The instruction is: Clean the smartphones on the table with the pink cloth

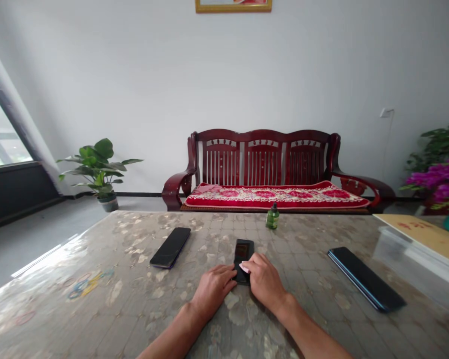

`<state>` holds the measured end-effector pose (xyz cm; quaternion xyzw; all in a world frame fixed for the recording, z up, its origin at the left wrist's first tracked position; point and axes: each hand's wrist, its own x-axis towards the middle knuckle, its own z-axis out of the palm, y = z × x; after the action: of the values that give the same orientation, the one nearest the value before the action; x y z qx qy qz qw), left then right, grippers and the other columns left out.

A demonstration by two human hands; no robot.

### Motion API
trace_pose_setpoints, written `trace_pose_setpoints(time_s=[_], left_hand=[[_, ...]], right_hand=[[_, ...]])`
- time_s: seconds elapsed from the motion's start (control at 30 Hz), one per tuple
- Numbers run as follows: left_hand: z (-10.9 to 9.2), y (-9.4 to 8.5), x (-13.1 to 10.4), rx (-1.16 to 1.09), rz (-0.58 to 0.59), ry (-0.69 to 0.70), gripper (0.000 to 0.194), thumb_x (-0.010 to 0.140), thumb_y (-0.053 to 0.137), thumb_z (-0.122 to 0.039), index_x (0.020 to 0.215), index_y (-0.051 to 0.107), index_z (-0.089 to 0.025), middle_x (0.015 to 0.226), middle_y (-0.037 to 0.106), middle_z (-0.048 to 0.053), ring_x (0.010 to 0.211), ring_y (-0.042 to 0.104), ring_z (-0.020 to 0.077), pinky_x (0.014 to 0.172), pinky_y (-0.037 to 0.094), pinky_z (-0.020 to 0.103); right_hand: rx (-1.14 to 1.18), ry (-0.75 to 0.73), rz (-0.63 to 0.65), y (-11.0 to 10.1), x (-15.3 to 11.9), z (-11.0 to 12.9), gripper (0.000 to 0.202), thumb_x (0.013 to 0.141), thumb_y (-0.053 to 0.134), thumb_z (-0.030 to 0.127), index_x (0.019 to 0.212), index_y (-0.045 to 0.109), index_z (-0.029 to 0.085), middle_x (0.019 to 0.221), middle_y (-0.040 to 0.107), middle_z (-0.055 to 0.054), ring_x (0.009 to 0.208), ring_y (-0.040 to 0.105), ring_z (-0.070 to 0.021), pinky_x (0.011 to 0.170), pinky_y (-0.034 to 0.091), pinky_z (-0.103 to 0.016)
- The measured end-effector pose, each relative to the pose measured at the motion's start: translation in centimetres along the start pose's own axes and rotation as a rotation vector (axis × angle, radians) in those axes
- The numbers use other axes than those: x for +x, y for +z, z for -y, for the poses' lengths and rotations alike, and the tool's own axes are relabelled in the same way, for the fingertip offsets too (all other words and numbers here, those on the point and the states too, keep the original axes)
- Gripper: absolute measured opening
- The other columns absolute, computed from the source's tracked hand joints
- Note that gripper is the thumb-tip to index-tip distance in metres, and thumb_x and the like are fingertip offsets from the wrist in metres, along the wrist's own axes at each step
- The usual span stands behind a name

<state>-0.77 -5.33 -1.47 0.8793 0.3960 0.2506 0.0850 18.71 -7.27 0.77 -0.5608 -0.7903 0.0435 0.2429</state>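
Across the patterned desk [134, 299], the left hand [216, 289] steadies the middle phone [244, 248] at its edge, while the right hand [265, 280] pinches a small white piece [243, 267] against its screen. Beyond stands a green bottle [273, 218]; one dark phone [171, 247] lies to the left, another [365, 278] to the right.

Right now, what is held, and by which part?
The right hand pinches a pale wad by its right end; the left hand steadies the middle phone at its left edge.
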Motion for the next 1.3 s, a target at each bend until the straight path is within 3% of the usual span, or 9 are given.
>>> trace_pose_setpoints(time_s=[0.47, 0.83, 1.1, 1.3], left_hand=[[0.3, -0.3, -0.1, 0.006, 0.023, 0.035, 0.027, 0.088, 0.058, -0.018, 0.112, 0.069, -0.025, 0.119, 0.07, 0.004, 0.109, 0.064, 0.0207, 0.097, 0.051, 0.033], [-0.1, 0.1, -0.8, -0.021, 0.009, -0.045, 0.037, 0.085, 0.056, -0.013, 0.119, 0.066, -0.024, 0.126, 0.066, 0.006, 0.114, 0.062, 0.0209, 0.101, 0.049, 0.035], [-0.3, 0.0, -0.7, -0.038, 0.028, -0.09, 0.037, 0.086, 0.055, -0.014, 0.12, 0.064, -0.025, 0.129, 0.064, 0.004, 0.117, 0.06, 0.0194, 0.103, 0.047, 0.032], [-1.5, 0.3, -0.3, 0.032, -0.006, -0.116, 0.03, 0.088, 0.055, -0.017, 0.116, 0.066, -0.023, 0.121, 0.068, 0.006, 0.115, 0.06, 0.0228, 0.103, 0.047, 0.036]], right_hand=[[0.064, 0.0, -0.067, 0.7, -0.2, -0.7, 0.036, 0.092, 0.042, 0.006, 0.097, 0.072, 0.026, 0.092, 0.062, -0.004, 0.095, 0.054, -0.0171, 0.083, 0.041, -0.024], [0.123, 0.024, -0.062, 0.8, 0.0, -0.4, 0.036, 0.091, 0.042, 0.006, 0.096, 0.073, 0.024, 0.091, 0.062, -0.005, 0.094, 0.055, -0.0176, 0.085, 0.042, -0.025], [0.167, 0.033, -0.115, 1.3, 0.1, -0.5, 0.038, 0.086, 0.045, 0.002, 0.094, 0.075, 0.025, 0.088, 0.063, -0.004, 0.091, 0.056, -0.017, 0.082, 0.043, -0.023], [0.138, 0.021, -0.117, 1.2, 0.0, -0.4, 0.037, 0.089, 0.045, 0.005, 0.094, 0.075, 0.026, 0.087, 0.063, -0.004, 0.091, 0.056, -0.0172, 0.081, 0.042, -0.023]])
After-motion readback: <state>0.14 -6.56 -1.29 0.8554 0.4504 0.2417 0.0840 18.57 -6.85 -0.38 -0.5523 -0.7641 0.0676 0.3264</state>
